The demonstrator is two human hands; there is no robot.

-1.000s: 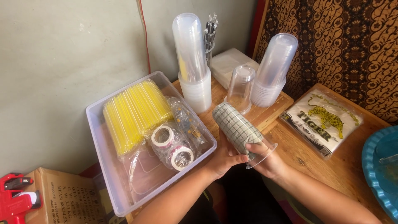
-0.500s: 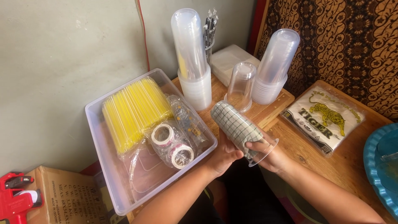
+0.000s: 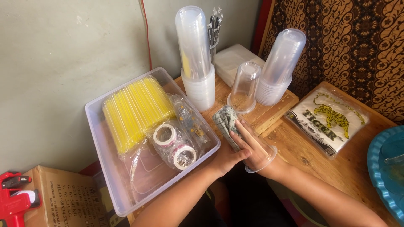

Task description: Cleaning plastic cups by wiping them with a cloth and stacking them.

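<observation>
Just right of the clear plastic bin (image 3: 105,126), the left hand (image 3: 225,157) has its fingers clamped on a clear cup (image 3: 252,147) lying on its side, while the right hand (image 3: 254,145) reaches inside it, fingers together, pressing a checked cloth (image 3: 225,122) into it. The bin holds tape rolls (image 3: 174,145) and, farther back, yellow straws (image 3: 132,111). Beyond the bin on the table (image 3: 357,164) stand upturned cup stacks (image 3: 195,54).

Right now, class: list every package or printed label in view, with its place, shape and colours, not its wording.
Flat plastic packet: right on the wooden table, rectangular, white with a yellow tiger picture.
Cardboard box: lower left, brown, dark print.
Straw pack: in the clear bin, yellow.
</observation>
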